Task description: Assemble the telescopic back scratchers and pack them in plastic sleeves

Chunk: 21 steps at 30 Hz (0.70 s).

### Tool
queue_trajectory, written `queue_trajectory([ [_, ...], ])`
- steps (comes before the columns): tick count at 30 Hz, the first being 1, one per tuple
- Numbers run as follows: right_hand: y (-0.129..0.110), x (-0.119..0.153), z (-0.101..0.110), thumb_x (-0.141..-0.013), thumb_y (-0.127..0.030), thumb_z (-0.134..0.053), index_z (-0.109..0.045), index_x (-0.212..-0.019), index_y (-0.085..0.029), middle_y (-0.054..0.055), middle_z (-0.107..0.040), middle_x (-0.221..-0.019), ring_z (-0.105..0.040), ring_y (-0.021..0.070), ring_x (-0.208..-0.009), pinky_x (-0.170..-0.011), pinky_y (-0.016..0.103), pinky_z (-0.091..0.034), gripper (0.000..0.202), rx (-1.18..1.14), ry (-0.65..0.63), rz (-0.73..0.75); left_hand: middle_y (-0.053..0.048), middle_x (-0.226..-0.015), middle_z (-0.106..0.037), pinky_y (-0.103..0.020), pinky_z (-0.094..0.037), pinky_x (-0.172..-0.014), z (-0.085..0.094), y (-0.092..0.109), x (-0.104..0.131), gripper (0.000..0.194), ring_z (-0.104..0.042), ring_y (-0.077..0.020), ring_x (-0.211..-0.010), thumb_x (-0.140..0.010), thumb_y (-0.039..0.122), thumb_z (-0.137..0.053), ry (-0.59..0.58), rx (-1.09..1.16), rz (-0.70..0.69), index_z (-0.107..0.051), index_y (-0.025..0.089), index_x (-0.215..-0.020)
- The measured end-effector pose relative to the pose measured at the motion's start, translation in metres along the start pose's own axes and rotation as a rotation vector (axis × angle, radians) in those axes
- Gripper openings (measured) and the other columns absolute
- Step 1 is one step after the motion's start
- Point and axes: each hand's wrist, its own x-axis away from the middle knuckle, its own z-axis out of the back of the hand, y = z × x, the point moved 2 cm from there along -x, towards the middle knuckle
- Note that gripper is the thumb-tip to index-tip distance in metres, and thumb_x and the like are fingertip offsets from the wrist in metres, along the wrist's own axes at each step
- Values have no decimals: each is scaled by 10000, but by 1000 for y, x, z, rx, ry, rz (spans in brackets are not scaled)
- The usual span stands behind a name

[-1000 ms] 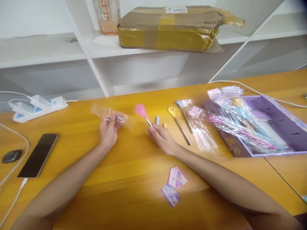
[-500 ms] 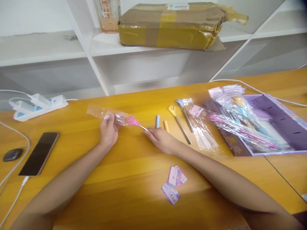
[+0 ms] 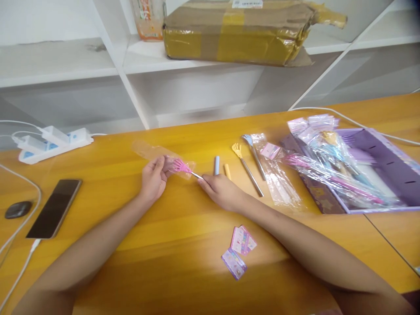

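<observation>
The pink claw-headed scratcher [image 3: 181, 167] is out in front of you, above the tabletop [image 3: 157, 262], its prongs at the mouth end of a clear bag [image 3: 147, 151]; whether they sit inside the film or just behind it is hard to make out through the glare. Your right hand [image 3: 223, 190] closes around the metal rod, thumb along it, and your left hand [image 3: 153, 181] pinches the bag. The scratcher should feel light, its rod stiff but smooth enough to slip, its thin prongs easier to bend, so the rod just behind the claw is the safer hold; the film looks limp and clingy. The rod's far end is hidden in your right hand, which also covers the lower ends of a blue tube [image 3: 217, 165] and a yellow tube [image 3: 227, 170]. Farther right lie a yellow scratcher [image 3: 246, 168] and a blue scratcher [image 3: 255, 157].
</observation>
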Motion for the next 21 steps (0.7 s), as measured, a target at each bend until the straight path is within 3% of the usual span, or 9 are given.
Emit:
queue_trajectory([
  [4, 1, 0, -3, -1174, -411, -383, -517, -867, -220, 32, -579, -734, -507, 177, -650, -670, 299, -327, 385, 11, 21, 22, -65, -893, -818, -297, -674, -757, -6, -5, 10, 443, -783, -175, -784, -703, 453, -1007, -130, -87, 30, -804, 147, -950],
  [8, 1, 0, -3, -1164, -416, -417, -503, -872, -225, 32, -585, -743, -524, 179, -659, -666, 298, -332, 359, -14, 37, 16, -103, -917, -831, -322, -672, -826, -11, -5, 16, 372, -797, -205, -838, -719, 397, -1001, -241, -162, 79, -820, 132, -908],
  [13, 1, -1, 2, -1165, -436, -394, -466, -880, -234, 9, -567, -748, -536, 170, -665, -659, 289, -351, 357, -129, 48, -9, -71, -909, -820, -246, -650, -803, 6, 14, -10, 273, -791, -169, -864, -800, 396, -943, -87, -68, -102, -815, 163, -861],
  [16, 3, -2, 3, -1168, -420, -371, -436, -856, -238, 3, -550, -742, -528, 168, -661, -655, 286, -348, 367, -157, 42, -2, -47, -875, -814, -219, -645, -779, 15, 21, -25, 257, -786, -148, -841, -787, 374, -953, 0, -10, -132, -807, 174, -854],
  [18, 5, -2, 2, -1168, -417, -372, -432, -862, -239, 0, -543, -736, -517, 168, -652, -646, 285, -336, 359, -144, 44, -6, -44, -876, -818, -231, -654, -773, 15, 19, -24, 292, -788, -152, -825, -748, 378, -981, 1, -9, -107, -806, 172, -858],
  [21, 8, -1, -2, -1169, -411, -379, -469, -902, -233, 6, -559, -742, -515, 169, -650, -638, 282, -323, 333, -104, 46, 6, -86, -921, -836, -292, -677, -791, 3, 10, -7, 345, -809, -208, -879, -736, 432, -988, -112, -88, -47, -815, 157, -855],
])
